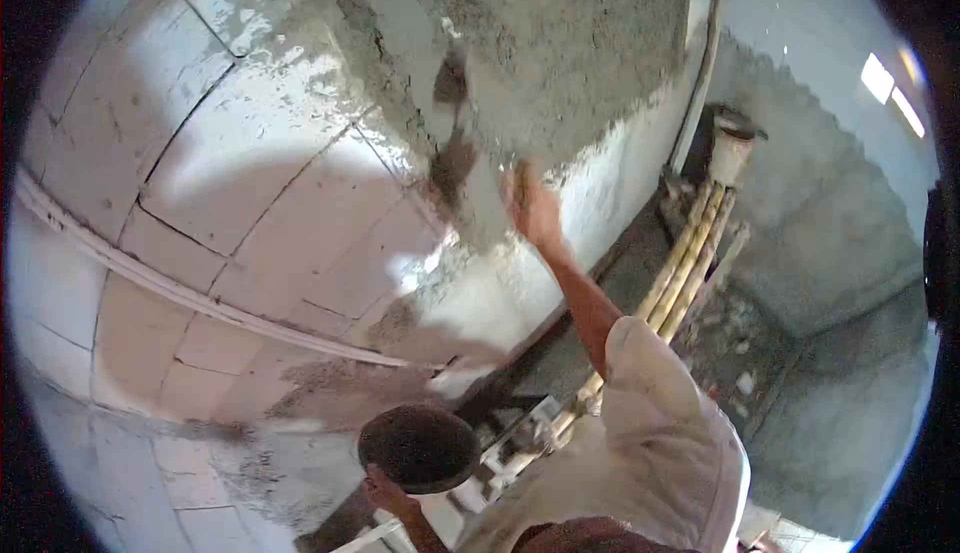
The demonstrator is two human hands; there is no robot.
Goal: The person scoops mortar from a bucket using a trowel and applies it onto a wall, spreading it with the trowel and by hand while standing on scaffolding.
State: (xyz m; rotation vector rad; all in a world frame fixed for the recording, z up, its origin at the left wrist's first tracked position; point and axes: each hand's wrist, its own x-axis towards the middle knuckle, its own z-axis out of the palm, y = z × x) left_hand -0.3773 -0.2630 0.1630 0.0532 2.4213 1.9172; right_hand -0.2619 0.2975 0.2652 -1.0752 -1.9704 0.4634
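Observation:
My left hand grips the near rim of a dark round mortar pan, low and left of my body. The pan's inside is too dark to make out. My right arm reaches up to the wall, and my right hand, slightly blurred, is closed close to the grey wet mortar. Left of it, a dark shadow on the wall has the outline of a trowel blade above a fist. The trowel itself is hardly visible at my fingers.
Bare pale blocks with dark joints make up the wall's left part, crossed by a narrow ledge. To my right, bamboo poles lie near a dirty bucket and scattered rubble. A pipe runs along the wall's right edge.

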